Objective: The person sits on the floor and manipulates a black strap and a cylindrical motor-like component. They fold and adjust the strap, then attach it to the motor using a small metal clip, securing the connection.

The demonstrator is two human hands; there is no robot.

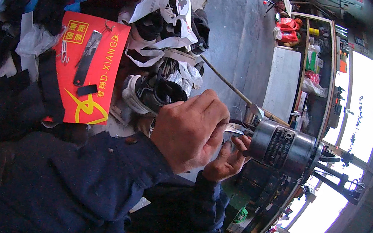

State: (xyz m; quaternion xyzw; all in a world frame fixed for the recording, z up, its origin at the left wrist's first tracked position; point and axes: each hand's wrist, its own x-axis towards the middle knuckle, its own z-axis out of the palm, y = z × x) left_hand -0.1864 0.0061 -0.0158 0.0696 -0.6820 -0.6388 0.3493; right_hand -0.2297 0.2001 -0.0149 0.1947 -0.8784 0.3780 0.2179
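Room: cluttered workshop, grey floor (239, 32), bright windows (360, 110) at right.
Upper left: red paper bag (88, 74), dark shoes (151, 92) beside it.
Left hand (189, 129): centre frame, clenched around pliers (238, 128).
Right hand (227, 159): beneath, fingers curled at the motor's end; grip unclear.
Motor (284, 149): grey cylinder, centre right.

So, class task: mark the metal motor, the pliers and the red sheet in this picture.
Motor (284, 149): head view, middle of its grey body.
Pliers (238, 128): head view, the metal nose.
Red sheet (104, 79): head view, bare red right side.
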